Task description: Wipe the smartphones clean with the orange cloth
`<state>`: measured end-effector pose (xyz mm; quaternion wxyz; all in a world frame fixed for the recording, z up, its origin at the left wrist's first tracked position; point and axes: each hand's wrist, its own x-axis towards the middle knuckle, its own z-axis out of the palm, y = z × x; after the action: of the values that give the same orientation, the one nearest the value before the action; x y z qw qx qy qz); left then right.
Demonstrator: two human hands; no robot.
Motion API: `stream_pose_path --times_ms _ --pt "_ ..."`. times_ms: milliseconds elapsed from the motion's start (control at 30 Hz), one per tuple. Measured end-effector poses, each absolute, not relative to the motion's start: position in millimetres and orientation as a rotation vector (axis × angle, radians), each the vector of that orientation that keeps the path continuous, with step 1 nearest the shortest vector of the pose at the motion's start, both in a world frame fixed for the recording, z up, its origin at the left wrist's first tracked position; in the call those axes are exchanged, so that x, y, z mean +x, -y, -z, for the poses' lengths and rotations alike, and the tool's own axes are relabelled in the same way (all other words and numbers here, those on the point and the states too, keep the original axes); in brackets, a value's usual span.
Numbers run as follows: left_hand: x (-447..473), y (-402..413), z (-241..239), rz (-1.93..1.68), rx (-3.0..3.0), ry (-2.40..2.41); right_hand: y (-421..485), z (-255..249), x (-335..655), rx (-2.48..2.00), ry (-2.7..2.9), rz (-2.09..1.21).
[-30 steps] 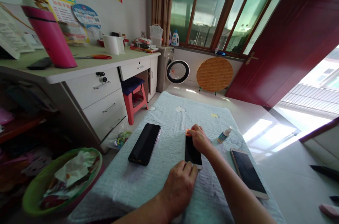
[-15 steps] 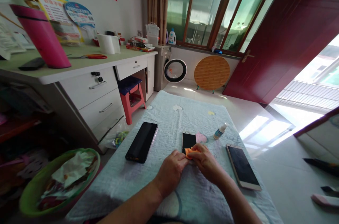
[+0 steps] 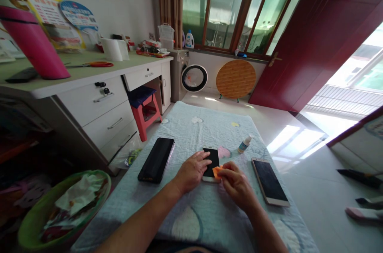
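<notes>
A small phone (image 3: 213, 156) with a black screen lies in the middle of a pale blue quilted cloth (image 3: 191, 133) spread over a low table. My left hand (image 3: 191, 171) rests on the phone's left side, fingers spread over it. My right hand (image 3: 236, 183) sits just right of the phone's near end and pinches a small orange cloth (image 3: 217, 170) against that corner. A larger black phone (image 3: 156, 159) lies to the left, and a gold-edged phone (image 3: 269, 181) to the right.
A small spray bottle (image 3: 244, 144) lies beyond the gold-edged phone. A green basin (image 3: 36, 232) of crumpled rubbish sits on the floor at the left, beside a desk with drawers (image 3: 98, 101) and a red stool (image 3: 146, 112). A dark red door (image 3: 317, 41) stands open at the right.
My right hand drew the orange cloth from the phone's far end down to its near end. My left hand shifted from the phone's near end onto its left side.
</notes>
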<state>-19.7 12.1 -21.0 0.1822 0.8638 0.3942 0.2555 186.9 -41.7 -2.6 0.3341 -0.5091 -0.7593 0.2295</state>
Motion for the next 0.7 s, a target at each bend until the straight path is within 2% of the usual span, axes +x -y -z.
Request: stream_pose_path --times_ms 167,700 --pt "-18.9 -21.2 29.9 -0.591 2.433 -1.116 44.1 -0.4 183.2 -1.252 2.051 -0.687" --pt "-22.9 -23.7 28.4 -0.615 2.373 -1.095 41.4 11.5 174.8 -1.388 2.182 -0.386"
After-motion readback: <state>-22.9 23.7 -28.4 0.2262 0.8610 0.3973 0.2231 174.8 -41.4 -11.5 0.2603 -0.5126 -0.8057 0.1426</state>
